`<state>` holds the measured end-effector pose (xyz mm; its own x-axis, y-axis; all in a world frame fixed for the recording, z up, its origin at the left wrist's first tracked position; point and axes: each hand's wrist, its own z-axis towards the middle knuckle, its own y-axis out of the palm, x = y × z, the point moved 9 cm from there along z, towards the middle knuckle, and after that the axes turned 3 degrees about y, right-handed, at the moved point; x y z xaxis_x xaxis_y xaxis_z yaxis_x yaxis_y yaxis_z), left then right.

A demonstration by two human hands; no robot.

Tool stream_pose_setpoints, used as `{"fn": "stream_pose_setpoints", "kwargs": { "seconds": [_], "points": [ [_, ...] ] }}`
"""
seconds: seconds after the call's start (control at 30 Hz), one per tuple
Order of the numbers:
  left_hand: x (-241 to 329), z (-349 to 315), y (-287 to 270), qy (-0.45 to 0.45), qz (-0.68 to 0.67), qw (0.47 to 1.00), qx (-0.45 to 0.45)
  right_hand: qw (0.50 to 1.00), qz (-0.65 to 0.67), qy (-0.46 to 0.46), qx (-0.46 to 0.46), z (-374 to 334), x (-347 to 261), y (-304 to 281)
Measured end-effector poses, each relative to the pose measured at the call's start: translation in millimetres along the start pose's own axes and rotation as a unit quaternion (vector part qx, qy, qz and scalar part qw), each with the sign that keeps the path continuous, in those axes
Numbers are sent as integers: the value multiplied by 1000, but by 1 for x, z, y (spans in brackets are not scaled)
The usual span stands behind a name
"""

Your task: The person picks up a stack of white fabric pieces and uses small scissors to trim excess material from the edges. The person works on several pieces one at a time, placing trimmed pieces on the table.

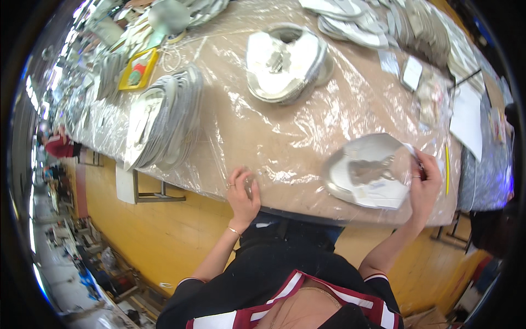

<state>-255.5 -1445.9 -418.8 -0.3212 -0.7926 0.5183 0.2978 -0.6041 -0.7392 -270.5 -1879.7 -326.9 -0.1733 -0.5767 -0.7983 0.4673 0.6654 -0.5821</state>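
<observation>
A grey and white shoe upper (378, 194), cut with a wavy-edged opening in its middle, lies near the table's front edge on the right. My right hand (426, 181) is closed on its right edge, thumb and fingers pinching it. My left hand (244, 194) rests by the front edge of the table, palm down, holding nothing, its fingers loosely bent and apart. Beyond and between the hands is a pile of similar shoe uppers (282, 82), white linings up. Farther left stands a tall stack of pale pieces (164, 120).
Clear plastic film covers the brown table (257, 131). A yellow tray (131, 82) sits at the far left. Heaps of pieces (356, 24) line the back. A yellow stick (447, 170) lies right of my right hand. A person in red (57, 145) is far left.
</observation>
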Motion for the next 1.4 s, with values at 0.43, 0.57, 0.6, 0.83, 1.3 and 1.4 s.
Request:
{"fn": "stream_pose_setpoints", "kwargs": {
  "seconds": [0.43,0.57,0.6,0.83,1.3,1.4],
  "points": [
    [4,-6,-7,77,22,992,93,979,-6,-126,-161,33,-68,132],
    [3,-9,-7,74,12,992,104,980,-55,-124,-146,49,-103,186],
    [1,-9,-6,64,4,993,99,984,-69,-118,-110,62,-109,193],
    [2,-7,-3,95,-24,992,73,987,-147,-3,63,132,-109,236],
    [6,-8,7,139,-49,989,-9,935,322,-114,90,115,-162,218],
    [-2,-6,3,84,-150,985,-27,913,400,-77,37,86,-173,178]
  ]
}}
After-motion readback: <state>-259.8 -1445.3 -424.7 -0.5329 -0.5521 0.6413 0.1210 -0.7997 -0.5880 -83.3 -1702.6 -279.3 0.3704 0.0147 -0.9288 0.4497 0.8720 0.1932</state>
